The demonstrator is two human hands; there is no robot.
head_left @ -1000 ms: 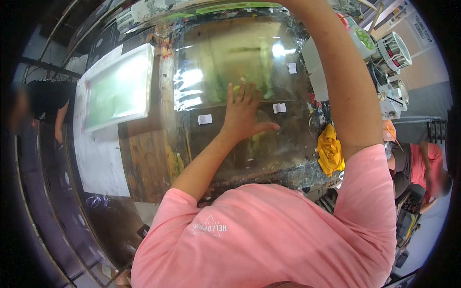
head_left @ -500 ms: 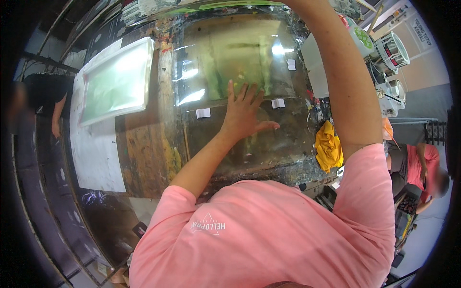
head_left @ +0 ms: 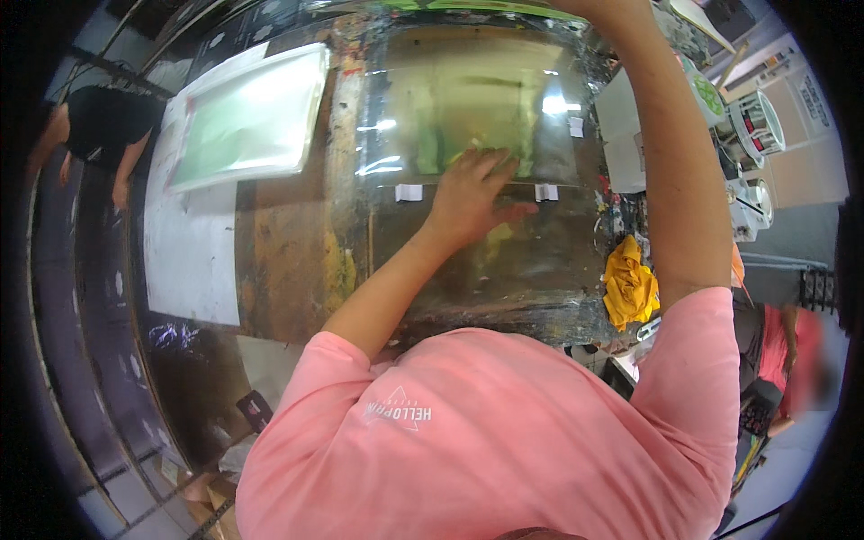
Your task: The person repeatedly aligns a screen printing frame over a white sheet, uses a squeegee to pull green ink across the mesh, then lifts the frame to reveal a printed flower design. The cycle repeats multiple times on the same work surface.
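Note:
My left hand [head_left: 472,198] lies on a clear plastic sheet [head_left: 468,108] on the worn, paint-stained table, thumb out to the right and fingers stretched forward. It holds nothing. Small white tabs sit at the sheet's borders: one tab [head_left: 409,193] left of the hand, another tab [head_left: 546,193] by the thumb, and a third tab [head_left: 576,127] on the right side. My right arm reaches far forward; only part of my right hand [head_left: 589,7] shows at the top edge, beside a green-edged strip [head_left: 477,9]. Its fingers are cut off.
A stack of clear sheets [head_left: 252,121] rests on white paper [head_left: 193,261] at the left. On the right are a crumpled yellow cloth [head_left: 630,283], a white box [head_left: 621,135] and paint cans [head_left: 754,124]. Other people stand at far left and far right.
My left hand's fingers have drawn closer together and look slightly more bent, still on the sheet. My right arm stays stretched forward. The whole view has shifted a little.

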